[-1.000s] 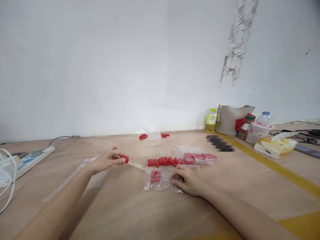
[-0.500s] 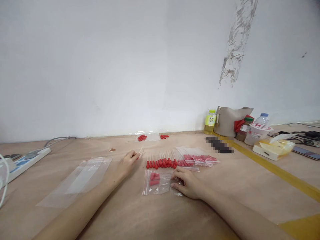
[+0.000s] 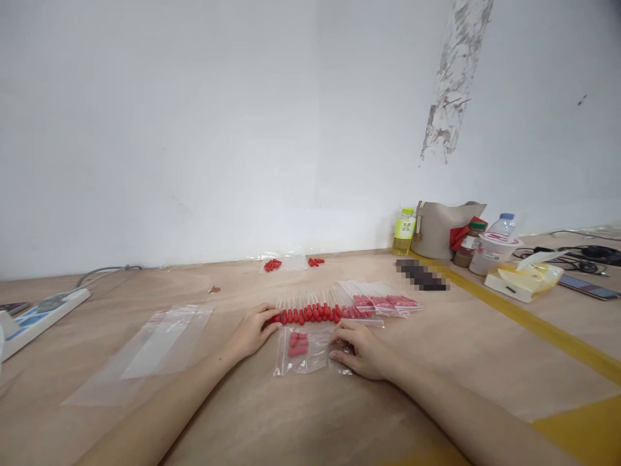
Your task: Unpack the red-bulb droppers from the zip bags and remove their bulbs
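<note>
A row of droppers [image 3: 310,314] with red rubber bulbs lies on the brown table covering, their thin clear stems pointing to the wall. My left hand [image 3: 253,329] is at the row's left end, fingers closed around the red bulb of a dropper. In front of the row lies a clear zip bag [image 3: 315,356] with several red bulbs inside. Curled over that bag's right end is my right hand [image 3: 359,349], thumb and fingers gripping the plastic. Filled zip bags [image 3: 388,303] of red-bulbed droppers overlap to the right of the row.
Clear flat bags [image 3: 145,356] lie on the left, near a white power strip [image 3: 48,320]. By the wall are small piles of red bulbs [image 3: 272,265]. A yellow-capped bottle [image 3: 403,232], a grey bag [image 3: 439,230], a lidded cup [image 3: 492,254] and a tissue pack [image 3: 524,281] stand right.
My left hand has moved right with a dropper, reaching the left end of the row. My right hand stays on the zip bag. The view has shifted slightly.
</note>
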{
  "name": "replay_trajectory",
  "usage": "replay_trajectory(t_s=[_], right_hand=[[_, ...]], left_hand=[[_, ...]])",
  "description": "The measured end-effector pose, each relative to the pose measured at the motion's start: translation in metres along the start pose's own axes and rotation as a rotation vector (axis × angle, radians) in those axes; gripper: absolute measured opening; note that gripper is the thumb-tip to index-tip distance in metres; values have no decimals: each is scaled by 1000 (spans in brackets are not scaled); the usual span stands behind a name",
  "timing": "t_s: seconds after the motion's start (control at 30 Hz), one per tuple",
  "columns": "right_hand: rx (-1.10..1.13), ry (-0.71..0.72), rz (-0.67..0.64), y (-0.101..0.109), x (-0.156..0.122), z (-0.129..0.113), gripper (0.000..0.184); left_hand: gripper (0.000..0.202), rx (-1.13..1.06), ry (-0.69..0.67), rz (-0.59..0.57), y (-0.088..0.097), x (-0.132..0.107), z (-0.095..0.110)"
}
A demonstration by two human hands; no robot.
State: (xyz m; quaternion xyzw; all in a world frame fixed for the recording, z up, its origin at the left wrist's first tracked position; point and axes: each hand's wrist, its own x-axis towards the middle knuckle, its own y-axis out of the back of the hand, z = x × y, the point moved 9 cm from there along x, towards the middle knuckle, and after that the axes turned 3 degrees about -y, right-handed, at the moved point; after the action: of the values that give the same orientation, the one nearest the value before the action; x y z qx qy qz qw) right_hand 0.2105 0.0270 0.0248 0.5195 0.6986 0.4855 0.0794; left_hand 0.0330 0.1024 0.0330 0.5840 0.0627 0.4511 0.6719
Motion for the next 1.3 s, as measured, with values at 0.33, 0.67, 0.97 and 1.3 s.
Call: replay_trajectory(t_s=[0.33,0.67,0.97,1.3], right_hand=[[-6,8,-5,0,0,-1,9],[57,-75,-6,-4,1,9,20],[89,-73,1,-8,2,6,20],[67,-48,-15,-2,1,2,14]], left_hand=[[21,-59,106,281,23,-15,-6],[25,-306,39,-89,-7,-39,47],[32,-289,-10,-140,-9,-35,64],[12,-136,-27,-138,-8,-40,64]])
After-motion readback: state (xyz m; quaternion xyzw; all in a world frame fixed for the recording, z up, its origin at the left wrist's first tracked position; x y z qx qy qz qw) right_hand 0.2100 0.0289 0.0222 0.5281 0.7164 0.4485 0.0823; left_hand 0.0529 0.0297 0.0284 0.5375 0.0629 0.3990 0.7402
